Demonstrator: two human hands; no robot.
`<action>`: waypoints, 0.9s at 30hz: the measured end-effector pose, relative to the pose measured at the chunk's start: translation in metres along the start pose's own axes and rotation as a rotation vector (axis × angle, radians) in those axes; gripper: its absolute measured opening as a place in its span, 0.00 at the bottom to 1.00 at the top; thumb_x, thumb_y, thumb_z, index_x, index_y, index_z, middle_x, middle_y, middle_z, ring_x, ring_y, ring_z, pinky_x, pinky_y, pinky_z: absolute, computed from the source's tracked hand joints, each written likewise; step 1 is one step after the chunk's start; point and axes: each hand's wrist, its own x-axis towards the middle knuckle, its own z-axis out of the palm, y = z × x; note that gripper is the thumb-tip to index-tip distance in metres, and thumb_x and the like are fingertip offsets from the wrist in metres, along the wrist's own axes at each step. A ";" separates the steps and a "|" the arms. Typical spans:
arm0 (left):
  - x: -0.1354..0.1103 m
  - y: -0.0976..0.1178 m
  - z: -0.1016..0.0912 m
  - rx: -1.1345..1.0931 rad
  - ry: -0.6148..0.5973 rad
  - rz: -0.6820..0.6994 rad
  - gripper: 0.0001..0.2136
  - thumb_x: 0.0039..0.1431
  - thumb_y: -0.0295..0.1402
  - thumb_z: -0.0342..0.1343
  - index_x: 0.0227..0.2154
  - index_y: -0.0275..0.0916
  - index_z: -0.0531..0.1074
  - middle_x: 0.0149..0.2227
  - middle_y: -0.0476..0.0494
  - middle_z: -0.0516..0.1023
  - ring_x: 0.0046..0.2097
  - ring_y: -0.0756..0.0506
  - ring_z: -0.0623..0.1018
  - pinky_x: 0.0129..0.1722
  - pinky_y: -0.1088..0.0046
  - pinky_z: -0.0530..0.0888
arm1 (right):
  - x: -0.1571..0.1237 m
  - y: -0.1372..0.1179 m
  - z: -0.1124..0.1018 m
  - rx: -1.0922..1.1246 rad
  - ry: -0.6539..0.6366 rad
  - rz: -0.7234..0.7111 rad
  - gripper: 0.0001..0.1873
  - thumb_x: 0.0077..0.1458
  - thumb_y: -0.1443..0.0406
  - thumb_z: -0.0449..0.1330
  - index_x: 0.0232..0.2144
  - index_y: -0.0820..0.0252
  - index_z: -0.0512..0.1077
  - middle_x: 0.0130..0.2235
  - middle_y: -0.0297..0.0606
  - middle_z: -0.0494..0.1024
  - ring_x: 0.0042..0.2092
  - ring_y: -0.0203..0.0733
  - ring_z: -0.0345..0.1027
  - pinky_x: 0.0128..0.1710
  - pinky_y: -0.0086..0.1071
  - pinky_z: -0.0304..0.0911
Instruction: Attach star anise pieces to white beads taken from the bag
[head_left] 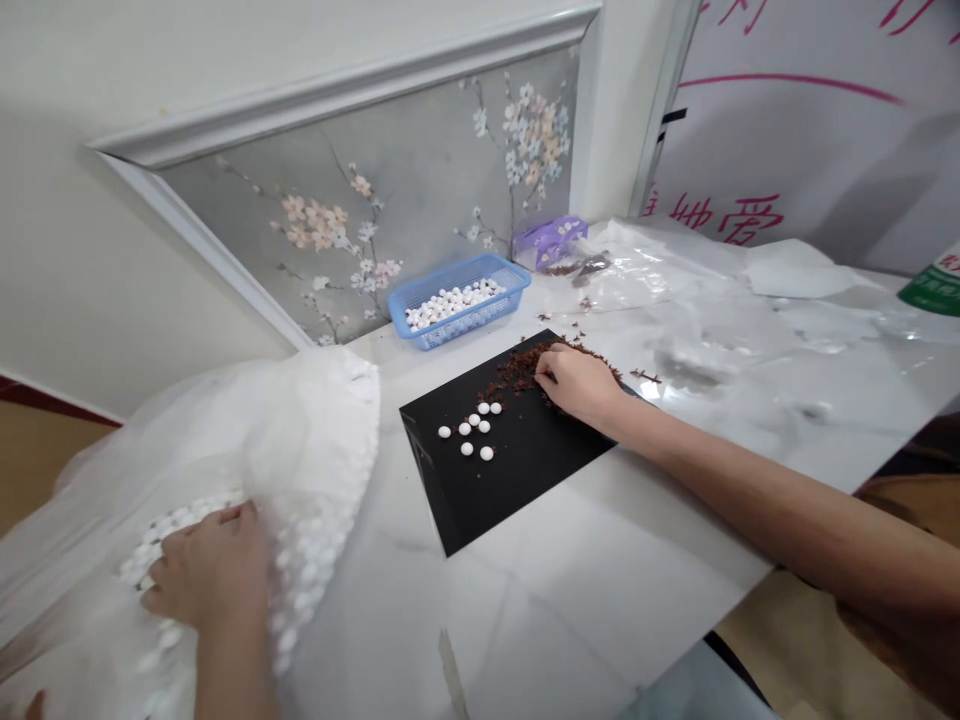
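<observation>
My left hand (210,565) reaches into a thin, whitish plastic bag (322,400) at the lower left. Its fingers are curled in among many small white balls (176,520); what they grip is hidden. Over a black board (517,460) on the table, my right hand (577,382) has its fingertips pinched together at a heap of small reddish-brown, star-like pieces (517,375). Anything within that pinch is too small to make out. Several loose white balls (474,420) lie on the board, left of the heap.
A blue plastic basket (461,300) holding white balls stands against the wall, behind the board. A purple packet (551,242) is beside it. Clear plastic bags (675,290) cover the table's right part. A green-labelled item (937,285) is at the right edge. Brown cloth (911,505) shows beyond the table edge.
</observation>
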 end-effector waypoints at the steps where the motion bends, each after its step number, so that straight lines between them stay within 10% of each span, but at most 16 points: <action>1: 0.000 0.000 0.001 -0.009 -0.030 0.004 0.18 0.53 0.44 0.40 0.32 0.38 0.71 0.35 0.33 0.71 0.40 0.32 0.72 0.28 0.64 0.66 | 0.000 -0.001 0.000 0.005 0.007 -0.002 0.09 0.55 0.66 0.50 0.31 0.60 0.70 0.39 0.40 0.71 0.35 0.40 0.67 0.29 0.29 0.53; 11: -0.004 0.006 0.000 -0.159 -0.218 0.117 0.18 0.50 0.43 0.46 0.41 0.41 0.66 0.41 0.39 0.72 0.39 0.37 0.72 0.31 0.67 0.66 | -0.002 -0.002 0.000 -0.014 -0.014 -0.040 0.09 0.52 0.65 0.52 0.32 0.58 0.73 0.39 0.39 0.72 0.37 0.43 0.67 0.30 0.30 0.56; 20: -0.013 0.009 -0.003 -0.046 -0.120 0.117 0.17 0.55 0.42 0.40 0.41 0.43 0.69 0.41 0.36 0.72 0.42 0.33 0.71 0.32 0.60 0.66 | 0.000 0.000 0.000 -0.006 -0.023 -0.030 0.10 0.54 0.69 0.49 0.30 0.59 0.71 0.38 0.40 0.72 0.37 0.42 0.67 0.29 0.30 0.54; 27: -0.031 0.026 -0.013 -0.295 0.465 0.187 0.18 0.57 0.43 0.42 0.45 0.40 0.67 0.37 0.39 0.75 0.42 0.38 0.72 0.35 0.66 0.66 | -0.004 -0.005 -0.004 0.150 0.141 -0.060 0.08 0.57 0.67 0.47 0.33 0.59 0.66 0.39 0.40 0.70 0.33 0.38 0.66 0.29 0.29 0.54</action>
